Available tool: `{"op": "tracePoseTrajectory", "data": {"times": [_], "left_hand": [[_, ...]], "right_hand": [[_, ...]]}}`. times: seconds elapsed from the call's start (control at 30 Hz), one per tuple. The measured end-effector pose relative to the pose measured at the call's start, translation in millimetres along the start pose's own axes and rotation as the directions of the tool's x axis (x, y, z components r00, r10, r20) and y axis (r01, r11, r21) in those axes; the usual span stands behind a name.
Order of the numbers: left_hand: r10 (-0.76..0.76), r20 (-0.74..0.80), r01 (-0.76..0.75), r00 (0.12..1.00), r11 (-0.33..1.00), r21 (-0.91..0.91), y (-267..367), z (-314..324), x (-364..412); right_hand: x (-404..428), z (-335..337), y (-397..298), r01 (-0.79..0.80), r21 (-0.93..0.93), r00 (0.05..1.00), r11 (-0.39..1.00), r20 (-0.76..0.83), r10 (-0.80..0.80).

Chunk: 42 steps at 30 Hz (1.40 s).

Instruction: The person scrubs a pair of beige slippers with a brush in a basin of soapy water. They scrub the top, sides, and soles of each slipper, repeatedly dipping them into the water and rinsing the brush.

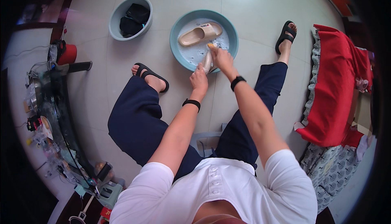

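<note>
A round teal plastic basin with soapy water stands on the floor before me. One beige slide sandal lies in the foam on the basin's far side, its strap bearing writing. My left hand grips a second beige sandal at the basin's near rim, where it is held tilted. My right hand is closed around a small yellowish brush or scrubber, whose kind is partly hidden by the fingers, just above that sandal.
A grey bucket holding dark items stands beyond my left foot. A cluttered glass-topped table runs along the left. At the right is furniture under a red cloth. My feet, in black sandals, flank the basin.
</note>
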<state>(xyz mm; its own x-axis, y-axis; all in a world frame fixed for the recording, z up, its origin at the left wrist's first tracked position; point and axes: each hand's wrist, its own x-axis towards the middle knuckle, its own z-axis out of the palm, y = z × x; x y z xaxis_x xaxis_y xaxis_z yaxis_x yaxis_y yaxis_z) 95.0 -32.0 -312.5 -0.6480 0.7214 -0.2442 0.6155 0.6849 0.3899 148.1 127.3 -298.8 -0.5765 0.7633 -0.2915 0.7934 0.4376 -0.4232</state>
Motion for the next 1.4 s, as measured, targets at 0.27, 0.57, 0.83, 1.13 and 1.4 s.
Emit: {"op": "tracePoseTrajectory", "data": {"times": [0.27,0.57,0.83,1.13,1.4], "left_hand": [[-0.061,0.064,0.061,0.996,0.998,-0.003,2.9,-1.1,2.8],[-0.092,0.013,0.093,0.996,0.988,-0.12,-4.5,4.7,5.4],[-0.056,0.004,0.057,0.998,0.996,-0.062,-1.6,-6.3,4.4],[-0.163,0.058,0.171,0.985,0.971,-0.166,1.3,-5.7,16.0],[-0.013,0.557,0.558,0.83,0.0,-0.83,20.1,-29.9,27.3]], "right_hand": [[-40.9,-9.3,-9.7,0.105,0.147,0.993,0.984,-0.073,-0.095],[-131.0,-26.7,-26.9,0.23,-0.04,0.973,0.972,-0.026,-0.231],[-18.0,-1.9,7.3,-0.156,0.158,0.98,0.975,-0.098,0.173],[-117.2,-3.0,-16.2,-0.131,0.511,0.974,0.849,-0.095,0.208],[-115.6,-20.7,-21.5,0.007,0.697,0.955,0.717,-0.218,0.203]]}}
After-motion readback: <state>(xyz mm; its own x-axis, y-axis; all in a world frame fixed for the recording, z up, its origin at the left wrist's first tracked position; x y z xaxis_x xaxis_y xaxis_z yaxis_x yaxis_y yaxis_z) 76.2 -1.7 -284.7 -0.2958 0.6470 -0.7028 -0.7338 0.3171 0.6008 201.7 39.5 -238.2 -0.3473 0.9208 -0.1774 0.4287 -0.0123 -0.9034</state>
